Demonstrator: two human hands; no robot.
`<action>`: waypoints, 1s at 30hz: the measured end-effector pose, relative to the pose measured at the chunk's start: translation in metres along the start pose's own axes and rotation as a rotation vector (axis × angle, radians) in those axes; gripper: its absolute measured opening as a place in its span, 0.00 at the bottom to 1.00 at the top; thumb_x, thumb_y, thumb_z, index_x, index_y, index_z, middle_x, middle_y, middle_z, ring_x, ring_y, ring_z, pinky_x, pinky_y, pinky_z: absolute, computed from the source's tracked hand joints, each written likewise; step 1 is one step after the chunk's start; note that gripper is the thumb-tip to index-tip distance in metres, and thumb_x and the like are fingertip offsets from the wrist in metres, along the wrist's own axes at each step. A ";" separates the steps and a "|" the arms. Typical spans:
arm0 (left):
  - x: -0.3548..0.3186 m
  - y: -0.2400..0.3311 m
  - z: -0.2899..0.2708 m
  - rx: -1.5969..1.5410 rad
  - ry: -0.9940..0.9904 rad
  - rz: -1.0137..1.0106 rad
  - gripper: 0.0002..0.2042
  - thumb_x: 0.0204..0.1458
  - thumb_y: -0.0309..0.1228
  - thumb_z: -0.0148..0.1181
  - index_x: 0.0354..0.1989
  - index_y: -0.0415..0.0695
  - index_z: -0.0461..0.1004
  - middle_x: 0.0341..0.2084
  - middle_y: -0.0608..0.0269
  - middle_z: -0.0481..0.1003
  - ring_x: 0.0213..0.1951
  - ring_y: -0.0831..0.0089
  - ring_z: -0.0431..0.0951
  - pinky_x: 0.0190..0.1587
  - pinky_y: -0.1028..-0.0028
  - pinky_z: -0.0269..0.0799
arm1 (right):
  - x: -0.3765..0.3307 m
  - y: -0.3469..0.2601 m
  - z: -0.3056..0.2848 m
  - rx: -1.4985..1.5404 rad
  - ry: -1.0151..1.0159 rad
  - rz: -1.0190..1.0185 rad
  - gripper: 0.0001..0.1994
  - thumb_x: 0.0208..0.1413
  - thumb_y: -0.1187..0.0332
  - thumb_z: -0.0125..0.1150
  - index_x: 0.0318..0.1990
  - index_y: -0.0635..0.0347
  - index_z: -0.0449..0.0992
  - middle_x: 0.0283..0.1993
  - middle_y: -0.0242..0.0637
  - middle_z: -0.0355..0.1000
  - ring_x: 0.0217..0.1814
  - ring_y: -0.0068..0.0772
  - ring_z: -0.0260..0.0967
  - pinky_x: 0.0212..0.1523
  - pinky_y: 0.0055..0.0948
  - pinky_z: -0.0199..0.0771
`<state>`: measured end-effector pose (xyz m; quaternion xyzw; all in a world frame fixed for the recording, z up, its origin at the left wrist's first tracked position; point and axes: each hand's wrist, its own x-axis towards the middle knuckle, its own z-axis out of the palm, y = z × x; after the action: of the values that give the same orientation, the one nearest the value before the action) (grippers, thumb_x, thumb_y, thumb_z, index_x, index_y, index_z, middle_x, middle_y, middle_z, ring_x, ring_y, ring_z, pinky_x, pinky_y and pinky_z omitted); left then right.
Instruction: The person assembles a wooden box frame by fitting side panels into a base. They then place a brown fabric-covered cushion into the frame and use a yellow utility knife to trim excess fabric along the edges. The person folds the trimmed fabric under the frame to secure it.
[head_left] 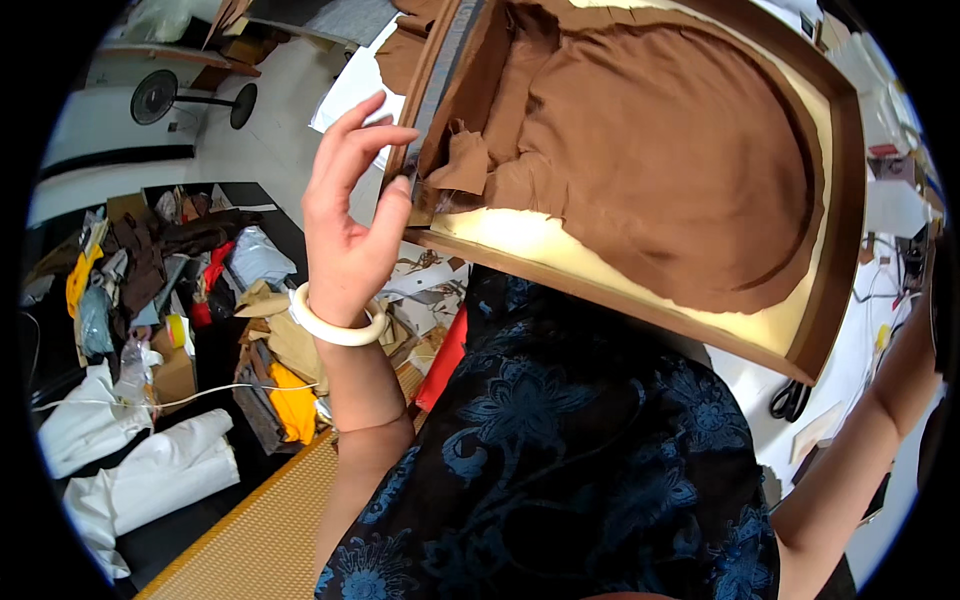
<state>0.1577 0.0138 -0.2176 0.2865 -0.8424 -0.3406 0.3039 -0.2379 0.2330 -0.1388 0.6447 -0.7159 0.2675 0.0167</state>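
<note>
A shallow brown box [850, 200] sits in front of my torso, tilted in the picture. Brown cloth [680, 150] lies inside it, wrinkled and rounded at its right end, over a pale yellow lining [510, 228]. My left hand [345, 215] is at the box's left edge, thumb by the near corner and fingers curled over the rim. Along that edge runs a shiny grey strip [450, 75]. A torn-looking flap of cloth [462, 160] sticks up beside my fingertips. My right forearm [860, 450] reaches toward the right rim of the picture, where the hand is out of sight.
On the left, a dark table holds piled fabric scraps [130, 260] and white wrapped bundles [160, 465]. A yellow woven surface [250, 520] runs beside me. Black scissors handles [790, 400] lie on a white surface at right. A fan [155, 97] stands far left.
</note>
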 end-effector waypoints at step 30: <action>0.012 -0.010 -0.019 0.203 -0.152 0.080 0.04 0.50 0.23 0.61 0.33 0.37 0.77 0.55 0.47 0.77 0.54 0.58 0.78 0.60 0.63 0.68 | 0.076 -0.121 0.245 0.790 -0.153 -0.433 0.17 0.49 0.73 0.67 0.45 0.60 0.69 0.40 0.43 0.75 0.45 0.50 0.75 0.44 0.43 0.76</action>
<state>0.1661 -0.0085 -0.2101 0.2554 -0.9038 -0.2622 0.2219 -0.0592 0.0611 -0.2772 0.7544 -0.4070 0.4620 -0.2276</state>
